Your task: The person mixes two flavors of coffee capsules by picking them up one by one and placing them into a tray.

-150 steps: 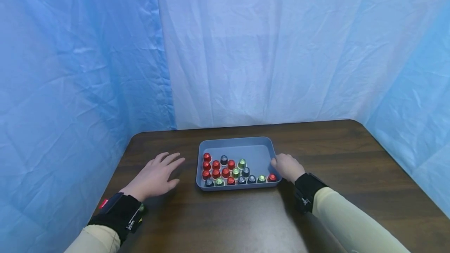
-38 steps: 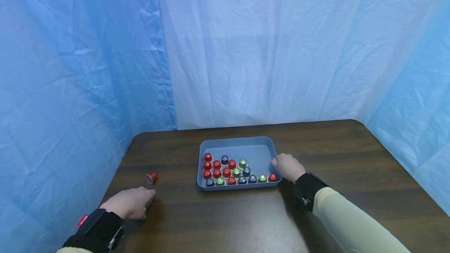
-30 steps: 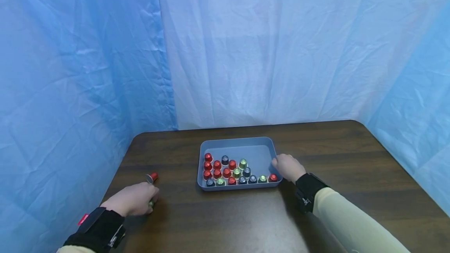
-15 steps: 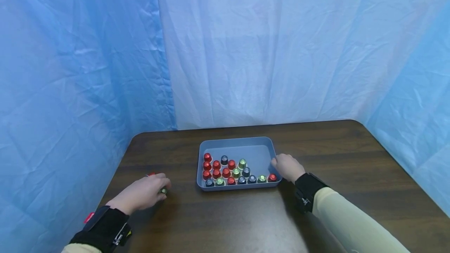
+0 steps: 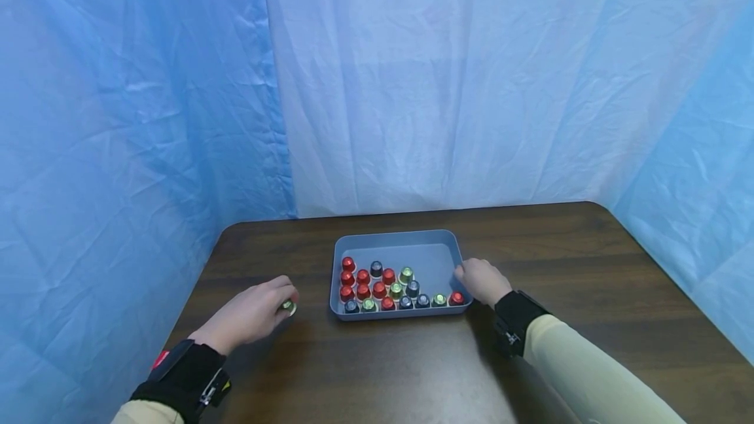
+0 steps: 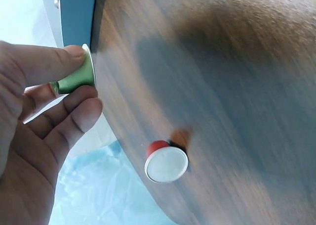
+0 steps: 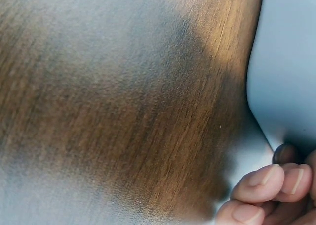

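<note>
My left hand (image 5: 254, 314) pinches a green coffee capsule (image 6: 79, 77) between thumb and fingers, left of the tray. The capsule's pale foil lid faces away from the palm. On the tabletop beyond that hand lies a red coffee capsule (image 6: 166, 164), tipped over; the hand hides it in the head view. The blue-grey tray (image 5: 421, 250) holds red, green and dark blue capsules standing in rows, mostly in its left and near parts. My right hand (image 5: 484, 281) grips the tray's right rim, its fingers (image 7: 260, 181) curled at the wall in the right wrist view.
A dark wood table (image 5: 377, 371) bears the tray near its middle. Light blue sheets (image 5: 377, 84) hang behind the table and at both sides. The far part of the tray shows bare floor.
My left hand, open and capsule-free 5 seconds ago, later appears lower left with a green capsule. It has since moved rightward and away from me, covering the red one. The right hand has stayed put.
</note>
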Tool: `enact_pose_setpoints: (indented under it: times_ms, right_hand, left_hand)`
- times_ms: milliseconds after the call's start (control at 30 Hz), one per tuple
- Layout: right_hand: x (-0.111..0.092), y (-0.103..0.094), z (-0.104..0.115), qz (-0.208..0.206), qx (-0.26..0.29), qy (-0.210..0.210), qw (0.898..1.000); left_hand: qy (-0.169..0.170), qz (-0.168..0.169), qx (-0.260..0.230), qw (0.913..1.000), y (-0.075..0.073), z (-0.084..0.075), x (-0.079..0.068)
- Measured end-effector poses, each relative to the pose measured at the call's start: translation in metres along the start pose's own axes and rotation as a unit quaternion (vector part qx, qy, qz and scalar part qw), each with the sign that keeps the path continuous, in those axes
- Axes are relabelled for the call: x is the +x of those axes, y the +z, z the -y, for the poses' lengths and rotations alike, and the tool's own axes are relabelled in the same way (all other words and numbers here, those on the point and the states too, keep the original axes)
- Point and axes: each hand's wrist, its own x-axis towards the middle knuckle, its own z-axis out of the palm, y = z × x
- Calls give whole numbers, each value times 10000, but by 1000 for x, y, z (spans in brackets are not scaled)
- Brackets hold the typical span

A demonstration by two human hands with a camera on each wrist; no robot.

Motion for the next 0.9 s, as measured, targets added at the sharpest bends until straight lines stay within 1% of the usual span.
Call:
enact_pose_setpoints:
  times_ms: [200,433,567,767,900]
  right_hand:
    - [0,0,0,-25,-35,-7,10000]
    - [1,1,0,-21,-57,2,10000]
    - [0,1,-1,-20,21,13,10000]
    - [1,1,-1,-23,49,3,10000]
    - [1,2,-1,-37,24,3,10000]
  left_hand:
    - [171,-224,14,9996,0,-8,8]
    - [291,-386,20,9988,0,-17,19]
    - [331,-431,72,9985,2,-21,27]
    - [351,-429,-70,9984,1,-29,37]
    - [428,-456,-106,9980,0,-33,43]
